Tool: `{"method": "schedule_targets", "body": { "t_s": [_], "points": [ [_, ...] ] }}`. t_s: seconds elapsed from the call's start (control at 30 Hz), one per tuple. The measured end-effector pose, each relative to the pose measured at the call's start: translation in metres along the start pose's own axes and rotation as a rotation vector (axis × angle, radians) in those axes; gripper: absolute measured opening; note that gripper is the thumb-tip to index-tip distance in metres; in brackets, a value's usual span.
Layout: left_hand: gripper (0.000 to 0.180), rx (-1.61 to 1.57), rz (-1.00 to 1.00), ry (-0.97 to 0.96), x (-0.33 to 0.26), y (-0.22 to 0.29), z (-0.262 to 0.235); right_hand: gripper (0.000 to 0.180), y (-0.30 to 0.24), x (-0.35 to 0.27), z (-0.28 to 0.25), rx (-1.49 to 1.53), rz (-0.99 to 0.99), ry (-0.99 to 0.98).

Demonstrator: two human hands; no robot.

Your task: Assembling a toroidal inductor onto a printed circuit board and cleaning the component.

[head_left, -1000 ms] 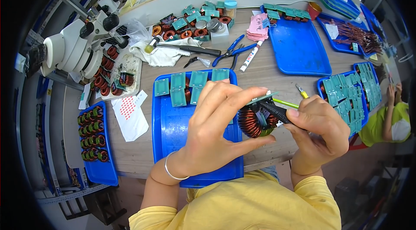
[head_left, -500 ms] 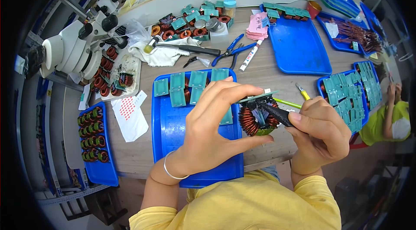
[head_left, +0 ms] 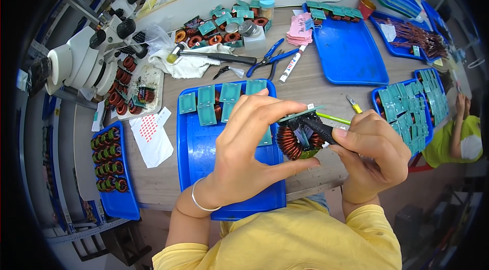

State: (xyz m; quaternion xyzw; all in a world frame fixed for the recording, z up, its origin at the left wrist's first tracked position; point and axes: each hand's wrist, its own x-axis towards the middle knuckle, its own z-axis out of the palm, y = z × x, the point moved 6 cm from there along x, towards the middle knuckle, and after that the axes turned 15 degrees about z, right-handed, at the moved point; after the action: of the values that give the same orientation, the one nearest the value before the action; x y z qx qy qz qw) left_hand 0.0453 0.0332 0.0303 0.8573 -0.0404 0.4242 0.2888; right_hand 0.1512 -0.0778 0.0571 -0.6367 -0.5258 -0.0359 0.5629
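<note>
My left hand (head_left: 249, 143) grips a copper-wound toroidal coil (head_left: 289, 143) between thumb and fingers, over the right side of a blue tray. A green circuit board (head_left: 301, 114) sits on the coil's upper side. Closed around a black, textured, tapering tool (head_left: 322, 130), my right hand (head_left: 374, 148) holds its front end against the coil's opening, just below the board. The tool's exact kind and its tip cannot be made out. Behind the coil and the right hand runs a thin green stick (head_left: 333, 118). The blue tray (head_left: 196, 163) bears several coils with green boards.
Beyond the tray lie pliers (head_left: 267, 60), a hammer (head_left: 219, 57) and a white marker (head_left: 290, 66). A yellow-handled knife (head_left: 353, 104) lies near my right hand. Trays of boards (head_left: 402, 107) stand right; a coil tray (head_left: 117, 193) and microscope (head_left: 76, 61) stand left. A co-worker's arm (head_left: 459, 127) shows far right.
The black tool has tilted and shifted slightly left and up against the coil. Both hands and the coil stay nearly in place, with a small shift of the whole view.
</note>
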Motion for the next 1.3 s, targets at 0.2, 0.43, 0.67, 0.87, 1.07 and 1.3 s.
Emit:
{"method": "schedule_targets", "body": {
  "t_s": [0.2,0.43,0.67,0.87,1.07,1.3],
  "points": [
    [0.062,0.041,0.005,-0.014,0.000,0.000,0.000,0.022,0.001,0.000,0.001,-0.004,0.007,0.014],
    [0.061,0.054,0.009,-0.002,0.000,-0.001,0.000,0.020,0.000,0.000,0.000,-0.006,0.021,-0.012],
    [0.062,0.055,0.005,0.003,0.000,-0.001,-0.001,0.022,-0.001,0.000,0.002,0.006,0.016,-0.033],
    [0.063,0.048,0.005,0.006,0.000,0.000,-0.001,0.022,0.001,0.000,0.001,0.011,0.026,-0.010],
    [0.063,0.029,-0.004,0.019,-0.001,-0.002,0.000,0.023,0.000,0.001,0.001,0.019,0.024,-0.037],
    [0.060,-0.044,-0.087,0.058,-0.004,-0.008,0.000,0.024,0.006,-0.003,-0.007,0.193,0.048,-0.003]
  ]
}}
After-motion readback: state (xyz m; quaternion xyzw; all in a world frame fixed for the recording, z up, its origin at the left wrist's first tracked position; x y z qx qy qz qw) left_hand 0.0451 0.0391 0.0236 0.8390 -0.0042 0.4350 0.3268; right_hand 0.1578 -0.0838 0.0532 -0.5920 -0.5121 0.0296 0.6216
